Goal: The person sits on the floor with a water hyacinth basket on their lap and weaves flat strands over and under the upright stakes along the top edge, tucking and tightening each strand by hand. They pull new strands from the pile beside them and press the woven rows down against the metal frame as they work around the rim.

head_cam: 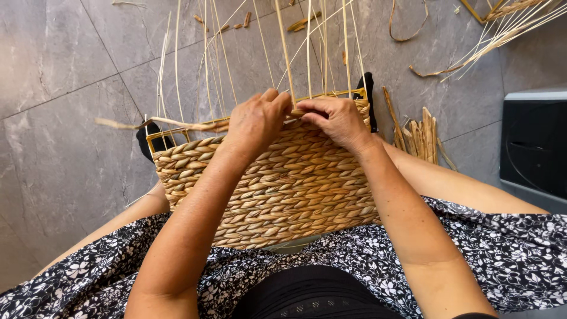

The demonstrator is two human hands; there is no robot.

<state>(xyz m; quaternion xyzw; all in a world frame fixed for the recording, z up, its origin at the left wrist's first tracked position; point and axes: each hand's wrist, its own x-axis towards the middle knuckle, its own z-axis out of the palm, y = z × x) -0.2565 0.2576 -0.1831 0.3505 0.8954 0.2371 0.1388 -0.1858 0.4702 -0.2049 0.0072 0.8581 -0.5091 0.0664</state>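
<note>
- I'm holding a half-woven basket (266,189) on my lap, woven side facing me, resting against my floral dress (502,248).
- My left hand (257,121) is curling narrow over the top edge, fingers pinching the weaving strand (177,123) trailing off to the left.
- My right hand (338,120) is also closing narrow at the rim, fingertips pressing the strand right beside the left hand.
- Thin upright stakes (308,47) are sticking up from the yellow wire frame (331,94), fanning away from me.
- Short cut reed pieces (422,139) are lying on the grey tile floor (65,118), right of the basket.
- A black box (534,147) is sitting at far right.
</note>
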